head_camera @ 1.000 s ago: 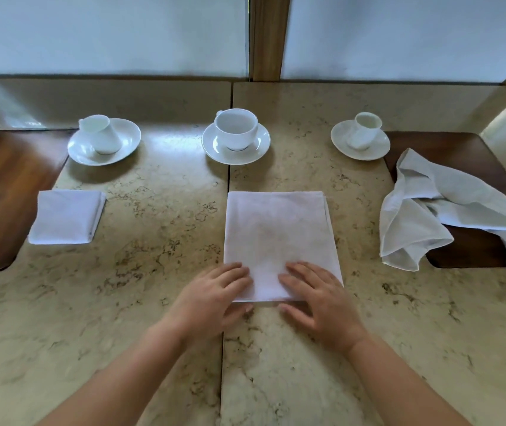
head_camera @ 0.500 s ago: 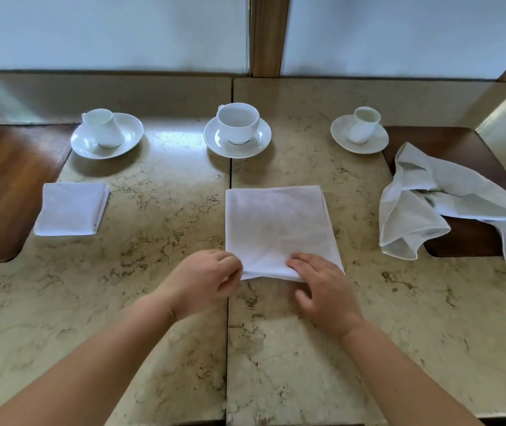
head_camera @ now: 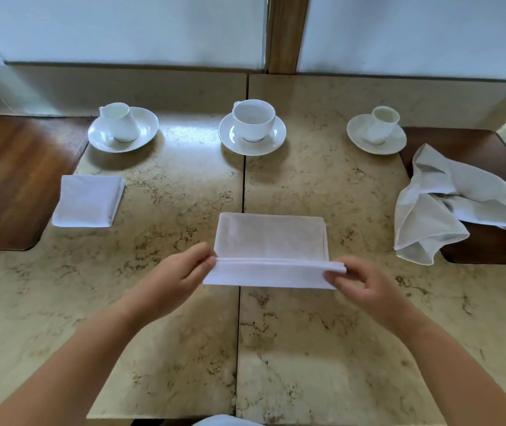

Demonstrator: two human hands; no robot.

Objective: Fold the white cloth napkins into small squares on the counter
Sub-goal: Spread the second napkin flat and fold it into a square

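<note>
A white napkin [head_camera: 271, 238] lies in the middle of the marble counter [head_camera: 322, 333], folded into a rectangle. Its near edge is lifted off the counter. My left hand [head_camera: 181, 278] pinches the near left corner and my right hand [head_camera: 359, 281] pinches the near right corner. The raised flap bends over toward the far edge. A second napkin [head_camera: 88, 200], folded into a small square, rests at the left. A third napkin [head_camera: 454, 207] lies crumpled and unfolded at the right, partly on a dark wooden inlay.
Three white cups on saucers stand in a row at the back: left [head_camera: 122, 127], middle [head_camera: 253, 126], right [head_camera: 377, 129]. Dark wooden panels sit at the left [head_camera: 8, 182] and right [head_camera: 488, 247]. A wall with a wooden post [head_camera: 287, 32] closes the back.
Both hands went from pressing flat on the napkin's near edge to pinching its near corners and lifting that edge up and away from me.
</note>
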